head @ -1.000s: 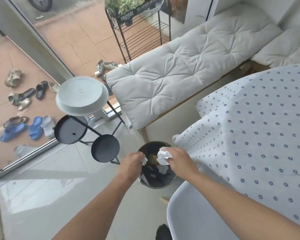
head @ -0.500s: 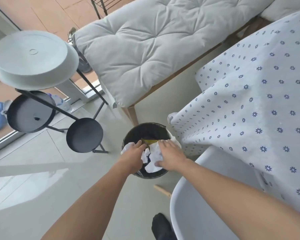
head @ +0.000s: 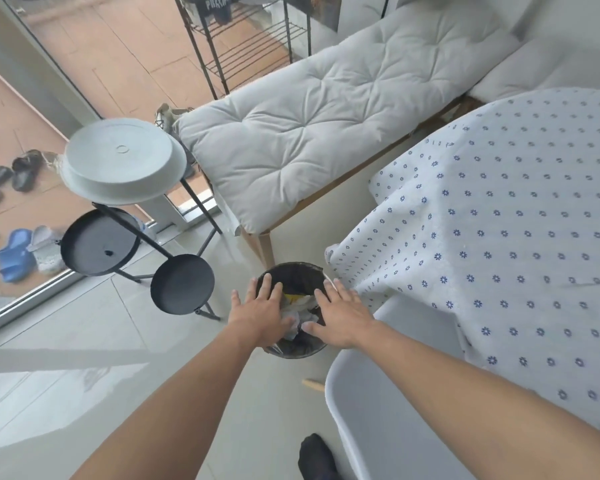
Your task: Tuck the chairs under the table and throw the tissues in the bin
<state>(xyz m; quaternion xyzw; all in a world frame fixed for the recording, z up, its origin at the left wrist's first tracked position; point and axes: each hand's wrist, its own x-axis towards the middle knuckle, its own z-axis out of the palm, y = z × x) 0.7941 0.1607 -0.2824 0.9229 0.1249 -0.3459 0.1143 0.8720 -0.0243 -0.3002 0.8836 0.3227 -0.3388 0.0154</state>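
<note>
A small round bin [head: 293, 271] with a black liner stands on the floor between the bench and the table. White crumpled tissues [head: 300, 315] lie inside it, beside something yellow. My left hand [head: 262, 311] hovers flat over the bin's left rim, fingers spread, holding nothing. My right hand [head: 343, 315] hovers over the right rim, also flat and empty. A white moulded chair [head: 378, 410] stands at the lower right, its seat partly under the table [head: 499, 237], which wears a white cloth with blue flowers.
A three-tier stand with a white top tray [head: 122, 161] and black discs [head: 182, 284] stands left of the bin. A cushioned bench [head: 309, 126] runs behind. A glass door on the left shows shoes outside. My dark-socked foot [head: 317, 457] is near the chair.
Both hands held crumpled tissues over the bin a second ago; they pushed them in, then let go. Now the hands are open and flat above the bin with the tissues inside.
</note>
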